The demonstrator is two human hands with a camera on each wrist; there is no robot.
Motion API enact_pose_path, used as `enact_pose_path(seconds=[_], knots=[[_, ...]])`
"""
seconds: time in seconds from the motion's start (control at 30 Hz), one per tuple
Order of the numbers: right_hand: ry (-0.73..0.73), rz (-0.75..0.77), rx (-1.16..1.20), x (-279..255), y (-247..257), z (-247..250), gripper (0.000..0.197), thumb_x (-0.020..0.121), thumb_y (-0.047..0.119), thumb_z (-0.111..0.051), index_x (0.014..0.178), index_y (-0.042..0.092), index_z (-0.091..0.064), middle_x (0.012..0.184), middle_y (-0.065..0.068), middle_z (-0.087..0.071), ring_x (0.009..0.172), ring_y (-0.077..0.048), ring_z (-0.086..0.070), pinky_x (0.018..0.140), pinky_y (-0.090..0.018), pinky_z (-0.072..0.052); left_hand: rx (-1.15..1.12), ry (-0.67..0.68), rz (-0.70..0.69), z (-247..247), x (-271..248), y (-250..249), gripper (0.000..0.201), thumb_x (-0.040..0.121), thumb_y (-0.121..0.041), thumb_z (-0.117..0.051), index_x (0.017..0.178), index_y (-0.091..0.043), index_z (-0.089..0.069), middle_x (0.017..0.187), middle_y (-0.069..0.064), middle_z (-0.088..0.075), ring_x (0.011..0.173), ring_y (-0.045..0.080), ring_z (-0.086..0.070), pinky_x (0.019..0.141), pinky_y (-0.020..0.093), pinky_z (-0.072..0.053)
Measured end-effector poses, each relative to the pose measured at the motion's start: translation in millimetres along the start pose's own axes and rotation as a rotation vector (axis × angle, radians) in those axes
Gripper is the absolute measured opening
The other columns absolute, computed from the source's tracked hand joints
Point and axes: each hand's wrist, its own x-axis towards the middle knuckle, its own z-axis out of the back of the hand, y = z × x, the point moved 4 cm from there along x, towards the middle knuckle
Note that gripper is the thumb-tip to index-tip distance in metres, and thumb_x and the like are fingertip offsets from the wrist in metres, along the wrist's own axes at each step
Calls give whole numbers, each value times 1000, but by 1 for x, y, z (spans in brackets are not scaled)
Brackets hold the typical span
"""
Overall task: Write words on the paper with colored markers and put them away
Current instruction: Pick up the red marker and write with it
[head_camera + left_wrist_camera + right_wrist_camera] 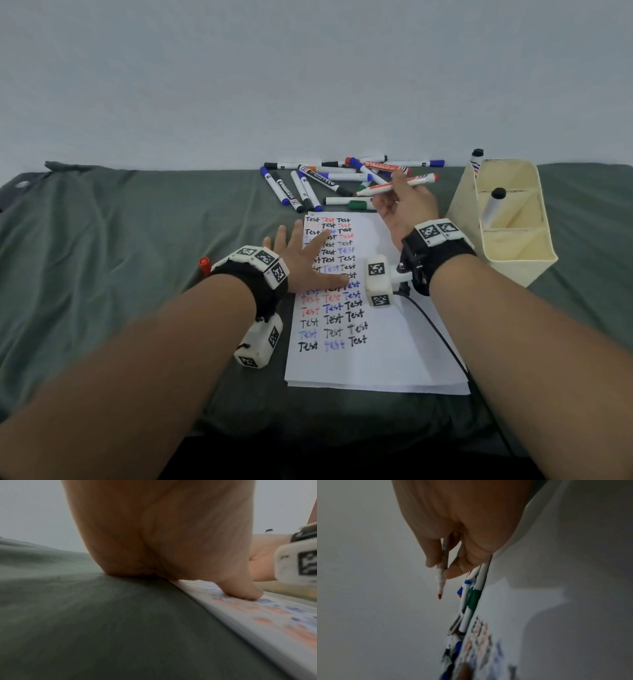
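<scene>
A white sheet of paper (pixel 394 342) filled with rows of "Test" in black, red and blue lies on the green cloth. My left hand (pixel 305 255) rests flat on its left edge with fingers spread; in the left wrist view the thumb (pixel 243 592) presses on the paper (pixel 257 622). My right hand (pixel 394 193) is raised over the sheet's top right corner and grips an uncapped red marker (pixel 411 182). In the right wrist view its red tip (pixel 439 596) points away from the fingers (pixel 453 570). A red cap (pixel 204 264) lies left of my left wrist.
A loose pile of several capped markers (pixel 308 186) lies behind the paper, a green one (pixel 359 205) nearest it. A cream divided holder (pixel 459 205) stands at the right with a black-capped marker (pixel 493 205) inside. The wall rises right behind the table.
</scene>
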Motion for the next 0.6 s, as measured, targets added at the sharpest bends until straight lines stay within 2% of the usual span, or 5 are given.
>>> enact_pose_path(seconds=[0.1,0.17,0.23,0.43,0.6], knots=[[7,56,-196,12,-2,3,21,87,-3,-76,102,4,-63,93,-14,-71,75,-20,-70,70,-28,-62,-19,21,5,1,-1,0,126,37,-109,-17,146,-56,14,164,2,20,150,38,14,117,62,1],[21,85,-457,18,-5,8,22,82,-2,-80,96,8,-66,91,-13,-72,85,-26,-74,77,-32,-64,-20,47,10,1,-1,1,123,40,-108,-21,146,-56,16,163,1,22,150,37,16,117,62,3],[26,117,-660,22,-8,14,17,80,7,-83,86,14,-69,85,-9,-75,83,-26,-76,78,-34,-64,-14,69,19,2,0,1,123,41,-108,-23,145,-56,17,163,0,25,149,36,18,116,63,5],[79,207,-822,34,-15,17,6,81,19,-81,77,20,-75,73,-2,-76,67,-14,-71,78,-40,-64,-21,103,26,2,0,1,124,40,-108,-24,144,-56,20,162,0,27,149,34,20,114,64,8],[84,208,-830,36,-17,18,7,80,22,-81,76,22,-75,73,2,-76,71,-16,-74,80,-41,-64,-18,122,36,4,0,1,123,43,-107,-28,144,-56,21,161,0,29,149,34,22,114,66,9]])
